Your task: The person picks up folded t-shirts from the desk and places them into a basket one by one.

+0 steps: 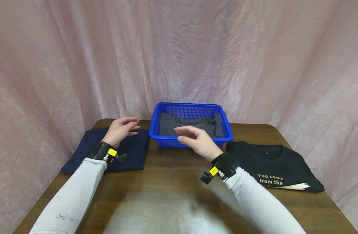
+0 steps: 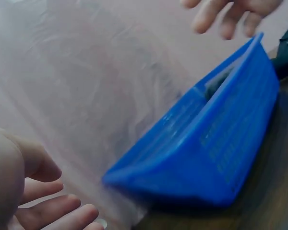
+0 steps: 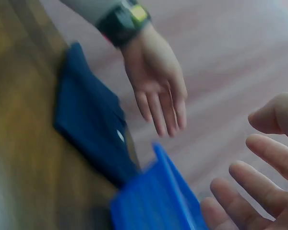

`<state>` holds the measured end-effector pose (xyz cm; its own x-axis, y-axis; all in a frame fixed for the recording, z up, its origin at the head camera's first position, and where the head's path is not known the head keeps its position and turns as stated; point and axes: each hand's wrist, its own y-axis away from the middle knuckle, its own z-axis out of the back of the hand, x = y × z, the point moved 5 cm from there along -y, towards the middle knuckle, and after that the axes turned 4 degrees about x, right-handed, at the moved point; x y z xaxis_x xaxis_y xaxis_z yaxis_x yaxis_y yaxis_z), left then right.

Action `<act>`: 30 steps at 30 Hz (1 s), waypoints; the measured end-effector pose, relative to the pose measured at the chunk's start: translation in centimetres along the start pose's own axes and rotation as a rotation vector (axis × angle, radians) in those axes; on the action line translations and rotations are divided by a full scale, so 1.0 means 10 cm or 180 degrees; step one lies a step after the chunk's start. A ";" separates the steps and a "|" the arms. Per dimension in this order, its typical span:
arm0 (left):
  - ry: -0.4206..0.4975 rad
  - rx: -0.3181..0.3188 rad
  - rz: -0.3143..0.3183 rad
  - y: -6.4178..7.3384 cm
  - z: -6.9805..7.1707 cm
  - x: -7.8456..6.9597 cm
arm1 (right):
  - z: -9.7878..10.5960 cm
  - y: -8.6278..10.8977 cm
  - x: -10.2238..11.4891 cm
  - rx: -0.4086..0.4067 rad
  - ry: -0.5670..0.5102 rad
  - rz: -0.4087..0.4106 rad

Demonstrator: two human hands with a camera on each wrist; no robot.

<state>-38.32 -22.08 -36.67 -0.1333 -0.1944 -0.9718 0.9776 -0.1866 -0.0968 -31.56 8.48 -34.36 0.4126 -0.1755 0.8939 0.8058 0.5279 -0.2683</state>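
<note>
A blue plastic basket (image 1: 164, 142) stands at the back middle of the table, with a folded dark grey shirt (image 1: 168, 125) inside it. My left hand (image 1: 121, 130) hovers over the folded navy cloth (image 1: 135, 156), to the left of the basket, its fingers relaxed and holding nothing. In front of the basket's right part, my right hand (image 1: 200, 141) is raised in the air, fingers loosely bent and nothing between them. Both wrist views show the palms bare, and the basket (image 2: 221, 158) apart from the left hand's fingers.
At the right of the wooden table (image 1: 167, 182) lies a folded black T-shirt (image 1: 249, 162) with light printed lettering, close to the basket's right corner. A pink curtain (image 1: 190, 58) hangs right behind the table and along its sides.
</note>
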 end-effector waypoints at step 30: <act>-0.3121 -0.0706 0.0906 0.68 1.44 0.89 | -1.67 -0.47 -0.60 0.0926 0.2243 0.0006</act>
<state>-35.22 -38.96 -42.93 0.1301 -0.9183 -0.3740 0.9883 0.1503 -0.0253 -30.73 -6.81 -44.48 0.6661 -0.6117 0.4267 0.7006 0.7094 -0.0768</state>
